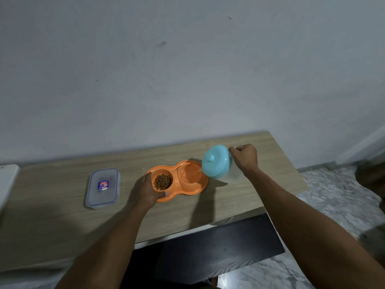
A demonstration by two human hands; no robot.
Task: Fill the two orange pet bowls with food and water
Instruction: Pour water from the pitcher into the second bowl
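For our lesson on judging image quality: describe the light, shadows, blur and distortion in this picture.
Head view: dim light, no glare; arm shadows fall on the table left of the left hand and below the jug; the wide lens stretches the forearms toward the bottom corners; the floor at right is smeared; the box has an unreadable label.

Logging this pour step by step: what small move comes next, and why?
Probably pour a little more: the right hand tilts the jug, water runs into the right bowl, which looks part-full; the left bowl has kibble, the left hand steadies the dish.
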